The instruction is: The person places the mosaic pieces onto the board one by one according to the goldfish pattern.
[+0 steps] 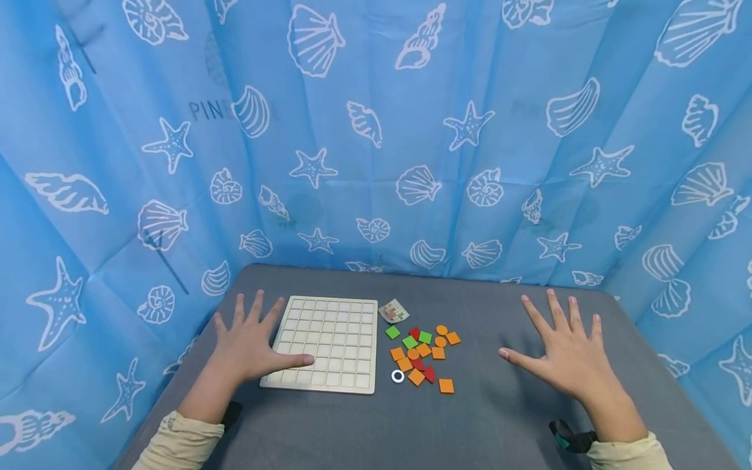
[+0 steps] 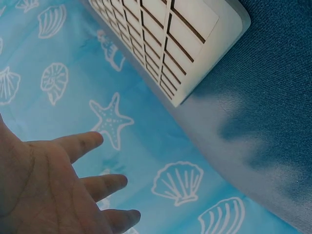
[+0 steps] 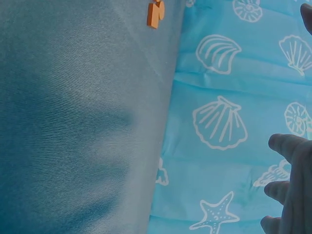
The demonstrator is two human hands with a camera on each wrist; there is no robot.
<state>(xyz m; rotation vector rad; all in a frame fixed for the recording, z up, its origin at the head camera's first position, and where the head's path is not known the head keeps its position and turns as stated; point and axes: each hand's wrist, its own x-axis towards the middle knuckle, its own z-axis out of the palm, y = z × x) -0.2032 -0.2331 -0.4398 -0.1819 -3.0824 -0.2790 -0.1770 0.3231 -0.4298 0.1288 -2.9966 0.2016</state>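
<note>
My left hand (image 1: 248, 349) is spread over the left side of a pale grid board (image 1: 346, 328), its thumb overlapping the squares in the head view. In the left wrist view the palm (image 2: 44, 190) faces up toward the camera with nothing in it, and the board's corner (image 2: 219, 44) shows above. My right hand (image 1: 571, 356) hovers with fingers spread at the right of the table, holding nothing. Between the hands lie flat orange squares (image 1: 446, 386), orange circles (image 1: 442, 330), green squares (image 1: 392, 332), red pieces (image 1: 429, 374) and a white ring (image 1: 397, 376).
A small card with a printed grid picture (image 1: 393, 311) lies by the board's upper right corner. The grey cloth-covered table (image 1: 440, 431) ends at a blue curtain (image 1: 376, 156) with white shell prints, which closes in the back and both sides.
</note>
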